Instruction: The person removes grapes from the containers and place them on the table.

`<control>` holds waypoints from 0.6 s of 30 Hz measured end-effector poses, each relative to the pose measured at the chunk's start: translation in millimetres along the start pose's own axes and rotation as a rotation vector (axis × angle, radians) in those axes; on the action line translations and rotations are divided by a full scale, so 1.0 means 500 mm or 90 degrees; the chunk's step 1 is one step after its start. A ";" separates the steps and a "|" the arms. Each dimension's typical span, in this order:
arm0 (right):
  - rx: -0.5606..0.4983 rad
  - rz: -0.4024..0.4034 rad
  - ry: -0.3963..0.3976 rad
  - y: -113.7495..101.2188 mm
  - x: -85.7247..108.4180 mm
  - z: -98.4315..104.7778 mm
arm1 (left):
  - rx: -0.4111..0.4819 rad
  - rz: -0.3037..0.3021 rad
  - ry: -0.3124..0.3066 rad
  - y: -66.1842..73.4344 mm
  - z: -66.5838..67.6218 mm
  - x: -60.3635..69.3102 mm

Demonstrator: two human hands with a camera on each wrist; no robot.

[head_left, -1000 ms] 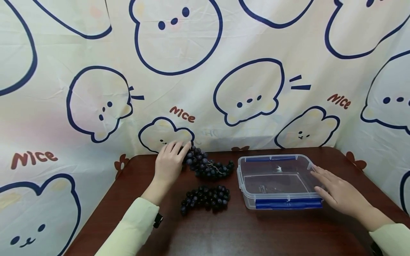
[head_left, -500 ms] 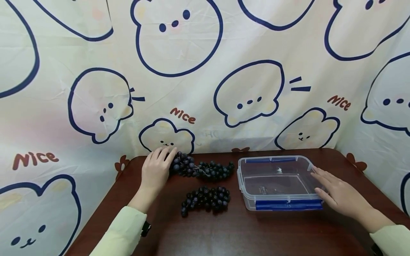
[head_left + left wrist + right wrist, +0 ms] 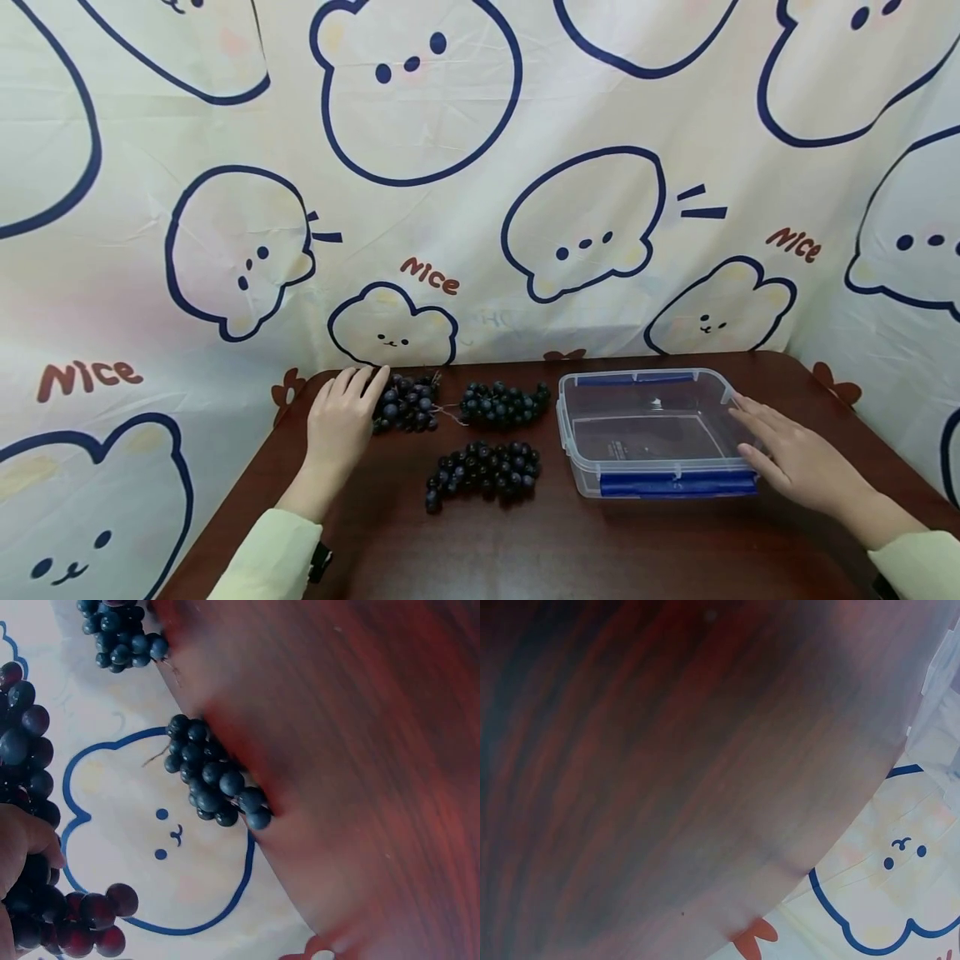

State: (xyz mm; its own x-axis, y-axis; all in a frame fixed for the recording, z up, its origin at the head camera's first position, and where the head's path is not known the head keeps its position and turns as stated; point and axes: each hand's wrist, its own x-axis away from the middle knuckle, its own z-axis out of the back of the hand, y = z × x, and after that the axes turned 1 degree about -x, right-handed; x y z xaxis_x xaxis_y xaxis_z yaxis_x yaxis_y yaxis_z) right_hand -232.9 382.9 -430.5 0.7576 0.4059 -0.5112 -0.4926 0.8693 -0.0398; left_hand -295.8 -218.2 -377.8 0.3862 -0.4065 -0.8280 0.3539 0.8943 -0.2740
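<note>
At the back left of the table, my left hand (image 3: 341,421) grips a bunch of dark grapes (image 3: 408,404). The left wrist view shows the thumb (image 3: 30,840) laid across these reddish-black grapes (image 3: 97,911), the other fingers out of sight. Just right of it lies a second grape bunch (image 3: 502,404) with a thin stem. A third bunch (image 3: 483,473) rests nearer the front. My right hand (image 3: 795,450) touches the right side of a clear plastic container (image 3: 675,482) with blue clips, its fingers extended. The right wrist view catches neither that hand nor any grapes.
A dark reddish-brown wooden table (image 3: 540,550) carries everything. Behind and beside it hangs a pale cloth (image 3: 465,225) printed with cartoon bears, close to the table's back edge.
My left hand has moved left and slightly toward me, taking its grape bunch away from the middle bunch. The right hand and the container have stayed in place.
</note>
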 end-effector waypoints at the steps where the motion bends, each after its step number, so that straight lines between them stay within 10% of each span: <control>1: 0.000 -0.001 0.000 0.000 0.001 0.000 | 0.001 0.001 -0.004 -0.002 0.001 0.004; 18: 0.004 0.014 0.009 0.003 0.002 -0.001 | -0.024 0.017 -0.103 -0.015 -0.003 0.061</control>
State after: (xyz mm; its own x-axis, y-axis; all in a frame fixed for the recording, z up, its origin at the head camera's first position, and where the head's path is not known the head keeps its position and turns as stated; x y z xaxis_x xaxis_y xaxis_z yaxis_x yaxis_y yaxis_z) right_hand -232.9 384.4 -431.7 0.7404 0.4216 -0.5236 -0.5069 0.8617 -0.0229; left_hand -287.9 -237.1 -401.4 0.5283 -0.4041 -0.7467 0.3105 0.9105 -0.2731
